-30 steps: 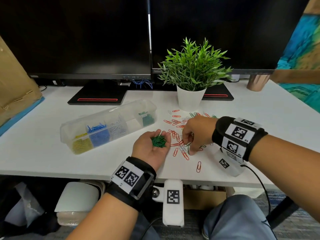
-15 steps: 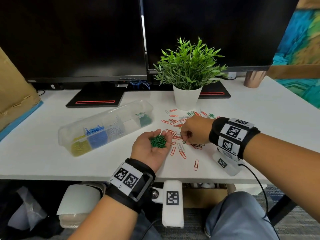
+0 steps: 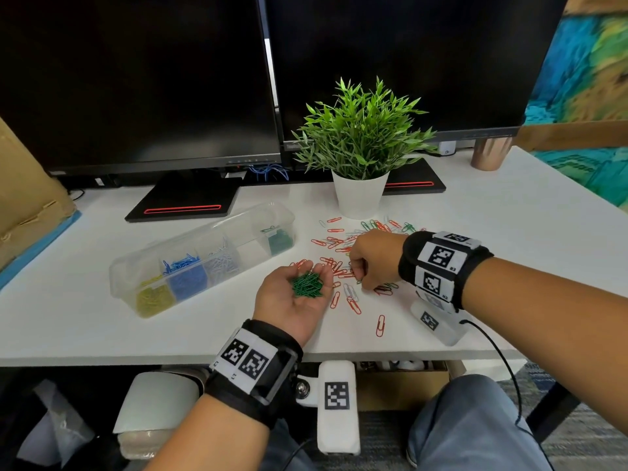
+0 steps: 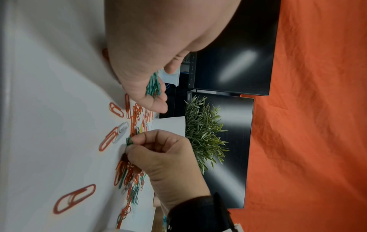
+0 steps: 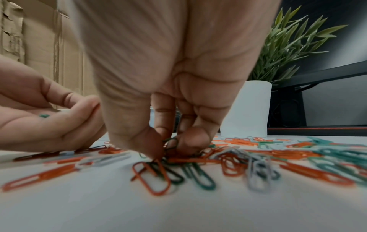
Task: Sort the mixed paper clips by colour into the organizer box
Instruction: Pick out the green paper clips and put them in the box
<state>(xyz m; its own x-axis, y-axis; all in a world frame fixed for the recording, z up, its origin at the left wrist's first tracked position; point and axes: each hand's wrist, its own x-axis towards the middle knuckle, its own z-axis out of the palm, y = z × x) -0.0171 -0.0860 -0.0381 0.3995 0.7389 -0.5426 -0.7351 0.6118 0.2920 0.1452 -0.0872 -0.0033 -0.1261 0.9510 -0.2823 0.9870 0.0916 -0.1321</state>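
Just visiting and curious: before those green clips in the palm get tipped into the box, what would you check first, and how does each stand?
1. Green clips lie in the cupped left hand: ok.
2. Box is open: ok.
3. Green compartment holds green only: ok.
4. Right hand pinches a green clip from the pile: ok.
5. Pinched clip is free of the red clips: cannot tell.
6. All green picked from the desk: not ok.

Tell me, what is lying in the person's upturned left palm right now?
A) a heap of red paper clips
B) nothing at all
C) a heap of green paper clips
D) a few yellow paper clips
C: the left hand lies palm up with a small heap of green paper clips in it.
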